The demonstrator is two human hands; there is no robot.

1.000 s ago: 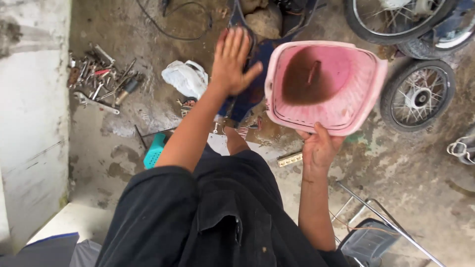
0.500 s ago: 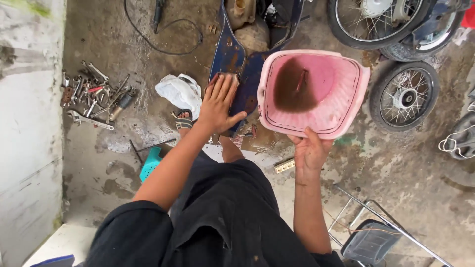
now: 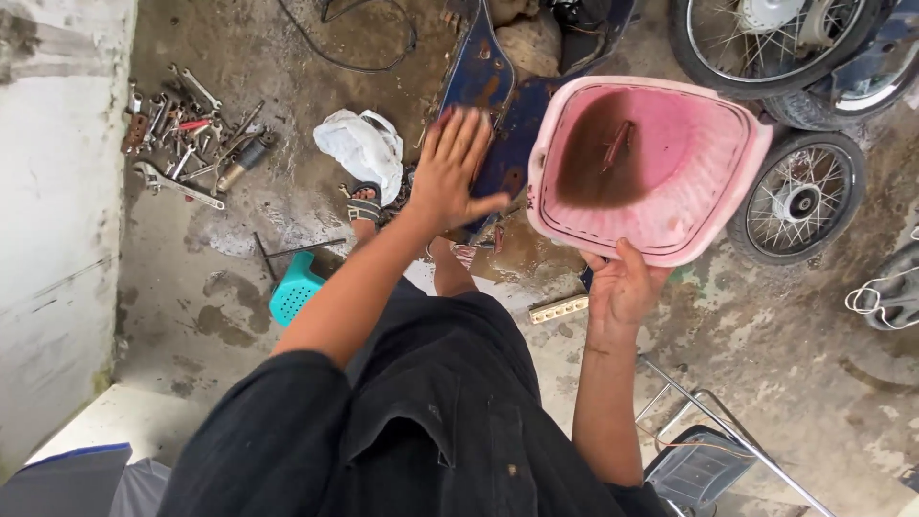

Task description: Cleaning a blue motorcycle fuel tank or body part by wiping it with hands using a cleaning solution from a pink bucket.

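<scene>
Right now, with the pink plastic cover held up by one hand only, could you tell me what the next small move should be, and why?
Probably bring the left hand across to the near-left rim of the pink plastic cover. Only the right hand supports it, gripping the bottom edge, so the wide shell leans unsupported. The left hand is open and empty over the blue body panel, beside that rim. A second grip would likely steady it.

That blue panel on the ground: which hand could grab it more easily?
Likely the left hand: it is free, fingers spread right over the blue panel. The right hand is busy gripping the pink tub.
</scene>
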